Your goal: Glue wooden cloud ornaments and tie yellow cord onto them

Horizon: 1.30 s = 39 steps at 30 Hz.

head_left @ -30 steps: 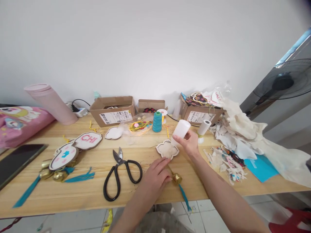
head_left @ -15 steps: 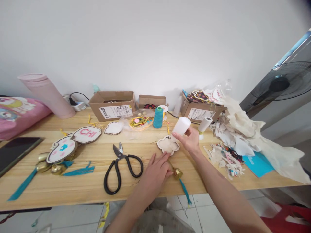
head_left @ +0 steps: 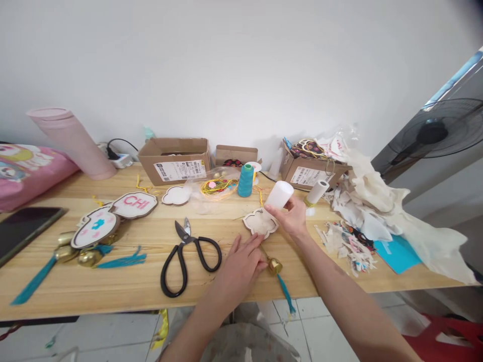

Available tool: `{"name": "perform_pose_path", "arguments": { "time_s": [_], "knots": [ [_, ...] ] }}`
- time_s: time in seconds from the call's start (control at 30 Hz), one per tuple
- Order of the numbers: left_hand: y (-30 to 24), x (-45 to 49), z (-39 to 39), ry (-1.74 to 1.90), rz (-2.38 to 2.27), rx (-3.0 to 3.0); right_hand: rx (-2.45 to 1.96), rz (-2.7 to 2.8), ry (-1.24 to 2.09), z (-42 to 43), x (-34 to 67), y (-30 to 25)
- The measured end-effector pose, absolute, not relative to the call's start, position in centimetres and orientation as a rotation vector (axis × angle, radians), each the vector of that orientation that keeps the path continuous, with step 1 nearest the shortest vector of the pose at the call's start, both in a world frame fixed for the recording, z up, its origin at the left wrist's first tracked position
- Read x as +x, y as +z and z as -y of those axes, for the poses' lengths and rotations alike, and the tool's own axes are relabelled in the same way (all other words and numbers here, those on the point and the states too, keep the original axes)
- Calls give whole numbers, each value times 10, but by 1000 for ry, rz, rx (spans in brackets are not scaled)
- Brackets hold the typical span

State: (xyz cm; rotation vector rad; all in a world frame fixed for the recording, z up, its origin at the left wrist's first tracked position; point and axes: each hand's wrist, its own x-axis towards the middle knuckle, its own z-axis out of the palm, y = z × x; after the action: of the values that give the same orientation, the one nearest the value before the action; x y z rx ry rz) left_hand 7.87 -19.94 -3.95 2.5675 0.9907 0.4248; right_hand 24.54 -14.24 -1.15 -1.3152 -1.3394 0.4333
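My right hand (head_left: 292, 216) is closed around a white plastic bottle (head_left: 279, 195), tilted with its broad end up. Its lower end is hidden by my fingers and points at a cloud-shaped wooden piece (head_left: 260, 223) with a raised rim. Flat on the table, my left hand (head_left: 245, 259) has its fingers spread, and the fingertips touch the near edge of that piece. A gold bell (head_left: 274, 265) with a teal tassel (head_left: 287, 294) lies just right of my left hand. To the left rest black-handled scissors (head_left: 188, 251), blades parted.
Finished cloud ornaments (head_left: 135, 204), a phone (head_left: 28, 234) and a pink tumbler (head_left: 75, 143) are on the left. Behind stand cardboard boxes (head_left: 171, 176) and a teal thread spool (head_left: 245, 181). Fabric scraps (head_left: 350, 246) and a blue sheet (head_left: 398, 254) lie right. A fan (head_left: 433, 133) stands beyond.
The whole view has shifted slightly. My right hand still tilts the bottle over the wooden piece, and my left hand stays at its edge.
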Motion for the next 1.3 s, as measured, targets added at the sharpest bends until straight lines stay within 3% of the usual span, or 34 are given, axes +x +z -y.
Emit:
{"name": "perform_pose_path", "arguments": {
  "time_s": [0.4, 0.67, 0.93, 1.3],
  "knots": [
    [-33, 80, 200, 354, -1006, 2523, -1336, 1421, 351, 141, 247, -16],
    [-36, 81, 198, 395, -988, 2529, -1252, 1701, 73, 148, 244, -11],
    [-41, 80, 199, 483, -992, 2507, -1306, 1462, 246, 147, 251, -11],
    [-38, 80, 199, 448, -989, 2519, -1332, 1554, 251, 147, 246, -7]
  ]
}}
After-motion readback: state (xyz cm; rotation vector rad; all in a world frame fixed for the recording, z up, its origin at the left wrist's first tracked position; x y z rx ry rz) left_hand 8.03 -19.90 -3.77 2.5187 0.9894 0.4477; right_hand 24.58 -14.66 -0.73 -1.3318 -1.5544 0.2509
